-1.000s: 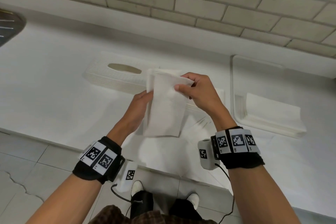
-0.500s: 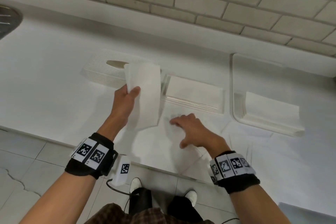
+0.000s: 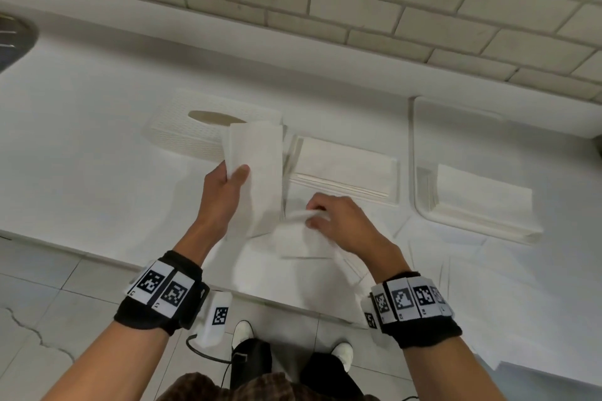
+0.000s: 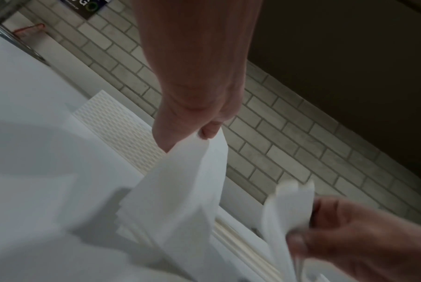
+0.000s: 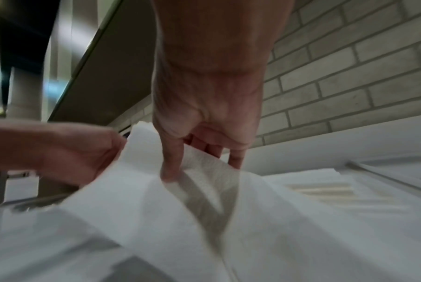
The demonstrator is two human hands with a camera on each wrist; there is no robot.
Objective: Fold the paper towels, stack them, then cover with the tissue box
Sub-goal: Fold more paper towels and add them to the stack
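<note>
A white table (image 3: 81, 153) fills the middle of the head view, with a pale brick wall (image 3: 358, 3) across the top of the frame and grey floor tiles (image 3: 39, 309) along the bottom. A dark round metal object (image 3: 13, 39), cut off by the left edge, sits at the upper left.

The white, textured tissue box (image 3: 182, 133) lies left of centre with its oval opening facing up; its right end is hidden behind the folded paper towel (image 3: 257, 172) that the left hand (image 3: 221, 195) holds up. That towel is a narrow strip, its long axis running up and down the frame, pinched near its left edge between the thumb and curled fingers (image 4: 209, 131); its lower end hangs in front of the table edge.

Just right of it, at centre, a stack of folded towels (image 3: 345, 169) lies flat, long axis left to right. It seems to rest in a shallow white holder, though the edge is hard to make out. The right hand (image 3: 338, 225) is below this stack, its fingers (image 5: 171, 169) curled and pinching a loose paper towel (image 3: 299, 238) up off the table, so that the sheet bulges into a ridge.

At the right, a shallow white tray (image 3: 420, 156) with rounded corners holds a second stack of towels (image 3: 482, 202), lying at a slight angle. More unfolded sheets (image 3: 488, 286) spread over the table at the lower right.
</note>
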